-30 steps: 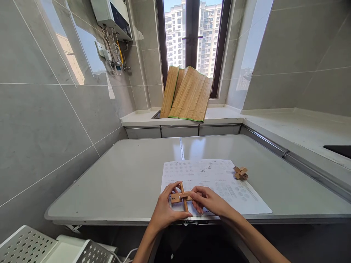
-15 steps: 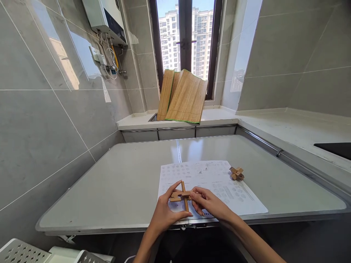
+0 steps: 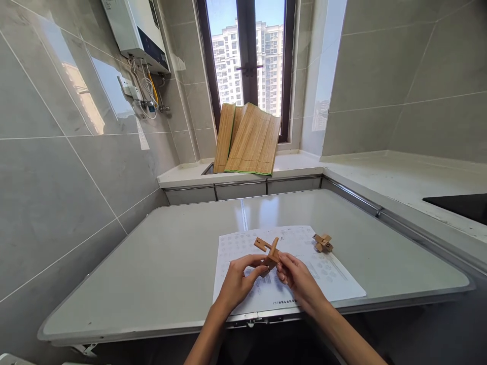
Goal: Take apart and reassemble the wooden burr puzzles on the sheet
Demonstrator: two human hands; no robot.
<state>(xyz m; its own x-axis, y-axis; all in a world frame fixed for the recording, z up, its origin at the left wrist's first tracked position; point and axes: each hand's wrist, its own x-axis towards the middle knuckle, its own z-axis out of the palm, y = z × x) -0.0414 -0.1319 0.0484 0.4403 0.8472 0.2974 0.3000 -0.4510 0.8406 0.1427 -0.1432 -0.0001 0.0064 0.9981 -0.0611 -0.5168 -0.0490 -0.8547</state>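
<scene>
Between my hands, above a printed paper sheet (image 3: pixel 243 294), are crossed wooden puzzle pieces (image 3: pixel 272 254): a notched flat bar with a rod-like piece across it. My left hand (image 3: pixel 239 281) pinches their lower left side with thumb and fingertips. The right end sits in the closed fingers of my right hand (image 3: pixel 299 279). Fingertips hide parts of the joint. Another wooden puzzle assembly (image 3: pixel 323 243), a cluster of interlocked pieces, rests at the right edge of the sheet, apart from both hands.
The sheet lies on a pale folding table (image 3: pixel 133 274) with a centre seam. Behind it, a folded bamboo mat (image 3: pixel 253 142) leans by the window on a white ledge (image 3: pixel 297 161). A white counter (image 3: pixel 380 170) runs along the right, and a water heater (image 3: pixel 133 35) hangs at upper left.
The crossed pieces have been turned and tilted, with the notched bar now pointing up-left. My left hand has gone from a wide span along the rod to a closer pinch. The view has shifted slightly.
</scene>
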